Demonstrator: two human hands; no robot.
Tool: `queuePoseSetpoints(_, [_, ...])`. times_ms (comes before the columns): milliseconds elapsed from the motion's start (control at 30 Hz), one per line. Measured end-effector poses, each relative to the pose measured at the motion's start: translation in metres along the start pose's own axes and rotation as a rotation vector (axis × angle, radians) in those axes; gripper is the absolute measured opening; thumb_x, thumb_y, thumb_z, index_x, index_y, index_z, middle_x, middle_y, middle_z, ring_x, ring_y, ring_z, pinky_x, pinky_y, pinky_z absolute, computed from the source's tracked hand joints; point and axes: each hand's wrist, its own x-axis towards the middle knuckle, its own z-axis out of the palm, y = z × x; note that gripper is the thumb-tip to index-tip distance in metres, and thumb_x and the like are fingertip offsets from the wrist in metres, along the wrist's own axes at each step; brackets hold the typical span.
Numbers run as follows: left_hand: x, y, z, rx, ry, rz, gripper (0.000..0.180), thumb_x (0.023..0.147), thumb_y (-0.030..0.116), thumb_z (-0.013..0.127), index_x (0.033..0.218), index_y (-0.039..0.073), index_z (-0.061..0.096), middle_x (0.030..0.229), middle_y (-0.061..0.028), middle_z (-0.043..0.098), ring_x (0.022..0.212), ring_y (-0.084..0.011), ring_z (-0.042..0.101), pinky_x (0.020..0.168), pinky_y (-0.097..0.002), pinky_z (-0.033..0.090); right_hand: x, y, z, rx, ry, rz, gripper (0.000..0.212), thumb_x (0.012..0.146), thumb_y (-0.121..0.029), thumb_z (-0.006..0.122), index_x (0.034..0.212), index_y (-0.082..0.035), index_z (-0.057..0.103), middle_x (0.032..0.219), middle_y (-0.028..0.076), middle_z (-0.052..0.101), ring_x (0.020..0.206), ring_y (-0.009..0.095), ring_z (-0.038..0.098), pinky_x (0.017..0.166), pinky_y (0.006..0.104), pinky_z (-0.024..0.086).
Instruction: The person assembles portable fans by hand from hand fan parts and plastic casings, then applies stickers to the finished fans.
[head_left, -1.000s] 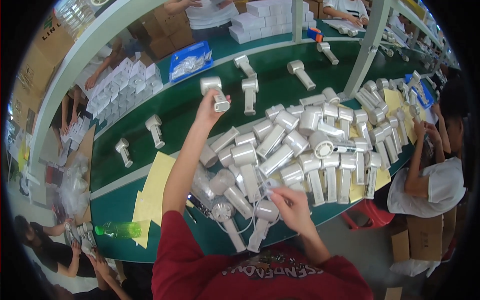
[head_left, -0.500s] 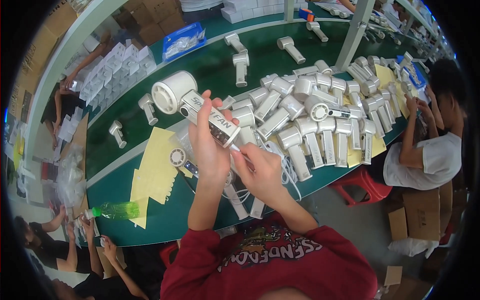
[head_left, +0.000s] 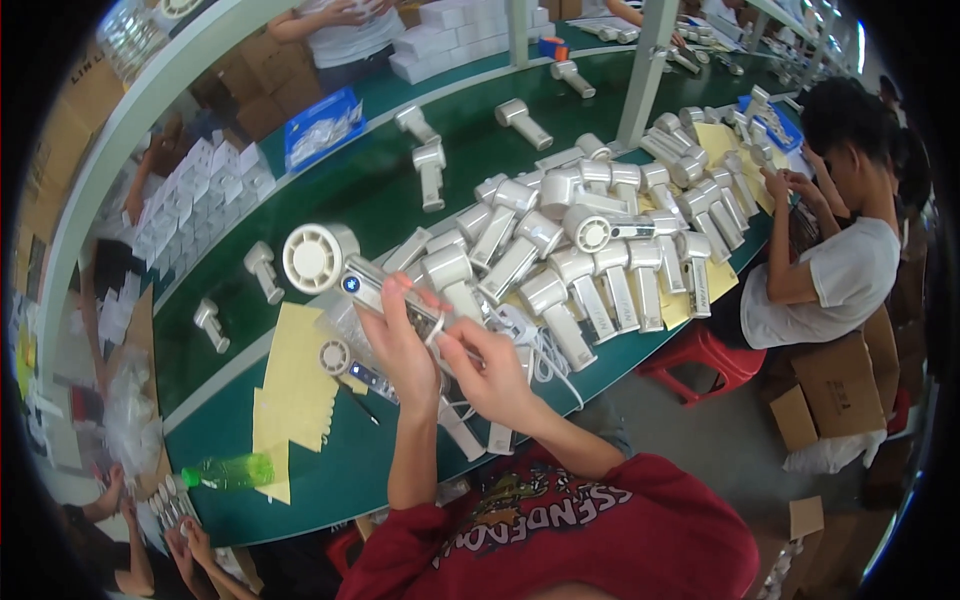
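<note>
My left hand [head_left: 405, 345] is closed around the handle of a white handheld fan [head_left: 322, 258], its round grille facing up and a small blue-lit display on the handle. At the handle's lower end my right hand [head_left: 490, 370] pinches a white cable plug, mostly hidden by the fingers. White cable [head_left: 548, 345] lies coiled on the bench just beyond that hand. Below the held fan, a second fan [head_left: 336, 356] rests with its display also lit. Close by are a black pen [head_left: 360, 404] and yellow paper sheets [head_left: 296, 385].
Many white fans [head_left: 570, 270] are heaped to the right on the green bench [head_left: 350, 480]. A green bottle [head_left: 232, 471] lies at the left. Farther off are a blue tray [head_left: 325, 130], white boxes [head_left: 200, 205] and a metal post [head_left: 645, 75]. A co-worker [head_left: 820, 270] sits at the right.
The held fan has rolled from its printed side to its grille side, and its lit display now shows. Both hands stay together at the handle. The whole view has shifted slightly.
</note>
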Motion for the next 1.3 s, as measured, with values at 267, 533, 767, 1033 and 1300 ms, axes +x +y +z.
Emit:
queuePoseSetpoints(267, [-0.007,0.017,0.019,0.113,-0.394,-0.118,0.038,0.085,0.005,0.045,0.118,0.001,0.028,0.097,-0.0112,0.050,0.080,-0.0140,0.054,0.075,-0.0285,0.046,-0.020,0.010,-0.024,0.229,0.044,0.137,0.018,0.090,-0.013,0.043,0.080,0.000,0.050,0.070,0.000,0.049,0.063,0.004,0.041,0.056,0.0182,0.033])
queuePoseSetpoints(533, [0.012,0.028,0.020,0.170,-0.573,-0.092,0.035,0.083,0.010,0.048,0.114,-0.001,0.036,0.090,-0.0142,0.059,0.077,-0.0131,0.056,0.069,-0.0246,0.046,-0.025,-0.007,-0.032,0.122,0.040,0.066,0.019,0.089,-0.014,0.046,0.077,0.000,0.053,0.068,-0.001,0.050,0.061,0.004,0.042,0.054,0.0186,0.033])
queuePoseSetpoints(767, [0.018,0.014,0.016,0.137,-0.522,-0.114,0.042,0.076,0.022,0.045,0.110,-0.004,0.041,0.081,-0.0168,0.059,0.065,-0.0164,0.058,0.061,-0.0251,0.048,-0.024,-0.004,-0.026,0.013,0.007,0.047,0.014,0.086,-0.010,0.049,0.079,0.001,0.055,0.065,0.003,0.054,0.059,0.007,0.048,0.055,0.0200,0.037])
queuePoseSetpoints(1033, [0.020,0.016,0.013,0.121,-0.707,-0.114,0.044,0.077,0.012,0.050,0.116,-0.002,0.035,0.095,-0.0162,0.056,0.077,-0.0139,0.056,0.070,-0.0261,0.047,-0.024,-0.003,-0.028,0.072,0.032,0.022,0.014,0.086,-0.010,0.050,0.079,0.001,0.054,0.066,0.003,0.054,0.059,0.006,0.047,0.053,0.0198,0.036])
queuePoseSetpoints(1300, [0.019,0.021,0.019,0.080,-0.713,-0.063,0.046,0.078,0.013,0.052,0.118,-0.002,0.033,0.096,-0.0191,0.056,0.076,-0.0145,0.056,0.068,-0.0266,0.048,-0.022,-0.003,-0.030,0.087,0.026,0.009,0.014,0.086,-0.010,0.050,0.079,0.001,0.054,0.066,0.003,0.055,0.060,0.006,0.048,0.054,0.0196,0.037])
